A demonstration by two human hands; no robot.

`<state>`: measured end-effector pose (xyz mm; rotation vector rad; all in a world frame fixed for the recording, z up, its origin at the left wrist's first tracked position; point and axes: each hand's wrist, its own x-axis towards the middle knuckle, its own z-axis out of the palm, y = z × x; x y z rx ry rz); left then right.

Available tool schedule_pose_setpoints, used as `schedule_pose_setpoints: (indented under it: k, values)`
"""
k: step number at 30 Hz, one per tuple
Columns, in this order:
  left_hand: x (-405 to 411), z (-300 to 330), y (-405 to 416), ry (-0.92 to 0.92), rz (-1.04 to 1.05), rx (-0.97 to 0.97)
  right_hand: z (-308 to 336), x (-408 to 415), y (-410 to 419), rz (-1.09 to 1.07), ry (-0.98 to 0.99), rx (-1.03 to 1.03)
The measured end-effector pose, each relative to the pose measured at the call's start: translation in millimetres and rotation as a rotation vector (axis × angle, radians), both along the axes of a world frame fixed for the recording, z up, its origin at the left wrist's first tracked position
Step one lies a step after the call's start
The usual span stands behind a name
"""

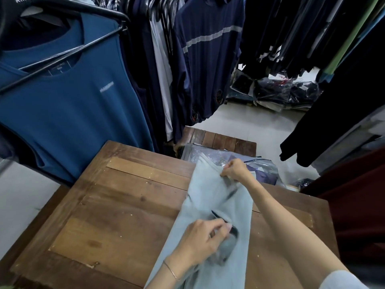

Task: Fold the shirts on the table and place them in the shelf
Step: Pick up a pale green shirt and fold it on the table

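While the shirt (pixel 216 205) is stretched out long across the right side of the bench (pixel 116 205), it's clearly nowhere near folded yet, so I'd say this is early in the job. It's a pale grey-blue one, lying in a narrow strip from the far edge down toward the person. The right hand (pixel 236 171) pinches the fabric up at the far end, and the left hand (pixel 205 238) has its fingers curled on a bunched bit near the dark neck opening closer in, so both are holding cloth, neither loose. The motion blur makes the exact pinch a bit hard to read. No finished folds show, and I can't spot a shelf anywhere, just hanging clothes (pixel 200 59) and some plastic bags (pixel 233 157) past the bench. So folding and shelving both look left to do.
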<state>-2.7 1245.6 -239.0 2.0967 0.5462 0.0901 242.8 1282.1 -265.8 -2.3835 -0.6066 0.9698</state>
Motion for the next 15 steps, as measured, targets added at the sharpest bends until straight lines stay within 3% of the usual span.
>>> schedule_pose_setpoints:
  k: [4, 7, 11, 15]
  values:
    - [6.7, -16.8, 19.4, -0.055, 0.349, 0.099, -8.6, 6.4, -2.2, -0.036, -0.106, 0.126]
    - [1.0, -37.8, 48.8, -0.073, 0.612, 0.132, -8.8, 7.3, 14.1, -0.052, -0.051, 0.239]
    - [-12.6, -47.0, 65.0, 0.124, 0.647, -0.054, -7.2, 4.2, 39.0, 0.031, 0.108, 0.266]
    - [-17.0, -55.3, 66.9, 0.269, 0.618, -0.090, -7.6, 2.3, 60.5, 0.150, 0.228, 0.159]
